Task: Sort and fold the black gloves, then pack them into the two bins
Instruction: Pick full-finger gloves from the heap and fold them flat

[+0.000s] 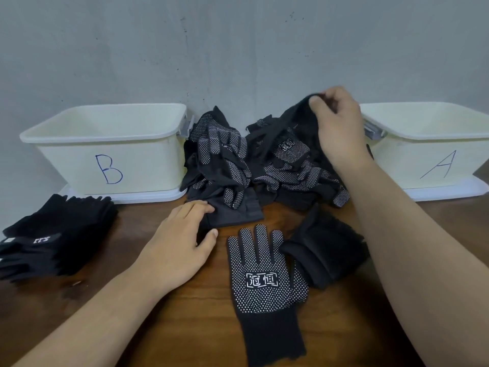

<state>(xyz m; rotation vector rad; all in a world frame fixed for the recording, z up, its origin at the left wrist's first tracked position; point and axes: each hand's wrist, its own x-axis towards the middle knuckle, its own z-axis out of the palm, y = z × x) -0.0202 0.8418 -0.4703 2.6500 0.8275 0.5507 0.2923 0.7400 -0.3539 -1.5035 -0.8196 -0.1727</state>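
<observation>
Where the wooden table [185,327] reaches the left edge, a stack [60,234] of plain black gloves lies flat, with a white-printed band across the top one. Behind it, against the grey wall [238,49], bin B [111,154] stands on a white lid [148,196], its letter drawn in blue on the front. The left hand [182,242] lies palm down in front of that bin's right corner, fingers straight and close together, thumb spread apart. Its fingertips rest on a flat glove [238,214] at the near edge of the pile [232,160]. That pile, a tangle of black gloves with white dots, fills the gap between the two bins. Nearer the viewer, a dotted glove [264,276] lies alone, spread flat, its fingers pointing toward the pile and a white boxed mark on its palm. Just right of it sits a bundle [325,252] of folded plain gloves. Above the pile's right half, the right hand [340,125] pinches a plain glove [299,123] between thumb and curled fingers, holding its top raised while the rest hangs onto the pile. At the far right, bin A [434,154] stands against the wall.
</observation>
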